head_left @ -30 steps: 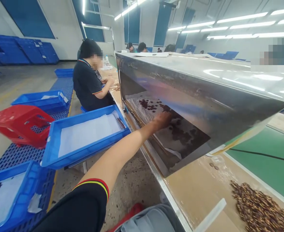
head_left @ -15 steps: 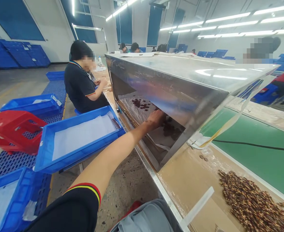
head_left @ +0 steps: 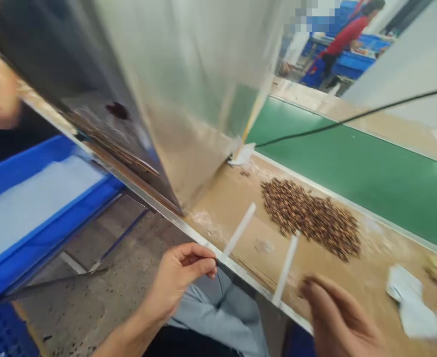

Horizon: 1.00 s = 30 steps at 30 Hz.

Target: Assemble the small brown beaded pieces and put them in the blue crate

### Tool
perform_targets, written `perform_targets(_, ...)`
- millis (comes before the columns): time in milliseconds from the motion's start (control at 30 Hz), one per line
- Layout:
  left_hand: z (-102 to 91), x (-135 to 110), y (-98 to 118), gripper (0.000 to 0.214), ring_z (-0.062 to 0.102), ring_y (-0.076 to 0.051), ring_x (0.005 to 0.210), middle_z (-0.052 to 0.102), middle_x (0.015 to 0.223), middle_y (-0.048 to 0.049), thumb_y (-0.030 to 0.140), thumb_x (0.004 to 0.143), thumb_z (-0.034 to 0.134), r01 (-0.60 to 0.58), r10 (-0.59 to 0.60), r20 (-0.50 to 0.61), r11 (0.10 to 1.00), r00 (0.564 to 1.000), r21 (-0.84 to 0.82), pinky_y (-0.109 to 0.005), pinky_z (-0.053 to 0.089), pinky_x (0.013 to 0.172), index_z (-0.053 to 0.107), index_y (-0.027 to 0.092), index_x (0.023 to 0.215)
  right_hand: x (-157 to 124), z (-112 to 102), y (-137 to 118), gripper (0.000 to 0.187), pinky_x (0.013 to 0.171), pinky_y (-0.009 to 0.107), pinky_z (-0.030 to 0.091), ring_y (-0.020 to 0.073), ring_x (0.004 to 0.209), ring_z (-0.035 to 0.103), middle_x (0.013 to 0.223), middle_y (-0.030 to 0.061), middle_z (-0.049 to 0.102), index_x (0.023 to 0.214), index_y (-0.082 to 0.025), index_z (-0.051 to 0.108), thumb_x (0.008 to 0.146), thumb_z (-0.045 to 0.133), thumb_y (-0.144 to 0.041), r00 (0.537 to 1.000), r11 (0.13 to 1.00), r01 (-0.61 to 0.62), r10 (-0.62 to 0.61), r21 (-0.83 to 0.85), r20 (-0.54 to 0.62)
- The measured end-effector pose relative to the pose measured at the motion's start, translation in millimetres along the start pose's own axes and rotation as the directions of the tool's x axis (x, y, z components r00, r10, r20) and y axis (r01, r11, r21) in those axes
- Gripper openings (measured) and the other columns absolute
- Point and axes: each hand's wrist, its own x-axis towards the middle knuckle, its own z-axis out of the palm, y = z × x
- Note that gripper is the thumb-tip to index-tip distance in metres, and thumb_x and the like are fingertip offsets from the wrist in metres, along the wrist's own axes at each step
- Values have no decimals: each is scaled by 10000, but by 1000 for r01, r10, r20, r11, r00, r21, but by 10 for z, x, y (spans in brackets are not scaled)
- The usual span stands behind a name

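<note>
My left hand (head_left: 188, 272) is over the table's front edge, thumb and fingertips pinched together. Whatever sits in that pinch, if anything, is too small to name. Over the table at the lower right is my right hand (head_left: 337, 317), blurred, its thumb and fingers drawn together; a dark spot shows at the fingertips, but I cannot make it out. Beyond both hands lies a heap of small glossy brown-and-gold pieces (head_left: 311, 218) on the brown board. Two white strips (head_left: 238, 230) lie on the board between the hands and the heap.
A large metal hood (head_left: 192, 124) stands on the table at left, dark pieces under it. A blue tray (head_left: 50, 233) with a white sheet adjoins the table. Behind the heap runs a green belt (head_left: 352, 163) with a black cable. Crumpled white paper (head_left: 411, 302) lies at right. Other people are nearby.
An arm that reached under the hood is out of it now, and both my hands are over the table edge. The view has swung right and down towards the heap.
</note>
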Motion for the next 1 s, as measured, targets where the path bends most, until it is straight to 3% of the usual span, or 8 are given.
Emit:
perform_targets(100, 473, 51, -201, 463, 842, -196, 710, 897, 813, -91, 527, 705, 1182, 93, -87, 69, 991, 994, -97, -283, 719, 750, 955, 175, 900, -172, 329, -69, 379, 753, 356, 729, 260, 826, 824, 913, 88, 877, 1026, -251, 961, 932, 1065, -603, 978, 993, -80, 61, 89, 200)
perform_targets(167, 632, 108, -232, 472, 861, -197, 731, 918, 853, -94, 524, 701, 1189, 118, -110, 82, 987, 991, -105, -278, 731, 773, 957, 179, 924, -200, 519, -95, 319, 828, 351, 743, 253, 905, 845, 997, 81, 895, 1058, -276, 966, 982, 1033, -578, 966, 979, -104, 58, 177, 250)
perform_targets(300, 702, 146, -228, 427, 880, -194, 767, 936, 897, -89, 507, 757, 1166, 108, -100, 121, 992, 988, -62, -264, 735, 811, 962, 186, 949, -218, 634, -125, 203, 1001, 360, 746, 290, 1196, 858, 1234, 99, 900, 1078, -297, 968, 1025, 1012, -488, 944, 961, -147, 66, 233, 324)
perform_targets(500, 718, 111, -214, 367, 870, -182, 785, 917, 852, -70, 483, 815, 1134, 122, -122, 173, 992, 977, 7, -237, 717, 803, 962, 190, 956, -180, 565, -165, 175, 907, 359, 744, 248, 941, 860, 1080, 62, 902, 1095, -305, 963, 1020, 1018, -453, 904, 944, -264, 171, 198, 391)
perform_targets(633, 685, 163, -192, 385, 871, -193, 787, 904, 850, -94, 506, 880, 1095, 276, -254, 350, 961, 902, -13, -256, 716, 794, 934, 160, 925, -64, 464, -131, 260, 854, 340, 701, 242, 907, 832, 1026, 66, 907, 1050, -287, 968, 971, 1057, -519, 842, 919, -364, 254, 153, 476)
perform_targets(867, 641, 273, -249, 420, 859, -197, 736, 872, 818, -90, 413, 771, 1176, 583, -469, 506, 808, 724, -85, -248, 684, 690, 859, 153, 865, -10, 384, -138, 304, 767, 349, 668, 222, 766, 782, 869, 47, 866, 1022, -271, 963, 941, 1080, -540, 734, 868, -474, 295, 151, 612)
perform_targets(933, 640, 276, -269, 390, 840, -168, 724, 873, 846, -80, 369, 777, 1178, 617, -472, 537, 778, 699, -119, -225, 667, 680, 874, 158, 900, -7, 369, -141, 274, 784, 350, 673, 222, 801, 790, 950, 57, 882, 1022, -271, 961, 954, 1069, -513, 763, 883, -441, 274, 161, 585)
perform_targets(1000, 640, 271, -281, 356, 823, -134, 744, 884, 917, -75, 336, 809, 1167, 631, -447, 562, 755, 696, -180, -200, 656, 699, 912, 168, 993, 28, 321, -125, 252, 793, 331, 666, 203, 826, 781, 1080, 61, 896, 1019, -281, 959, 946, 1068, -497, 844, 919, -351, 228, 177, 486)
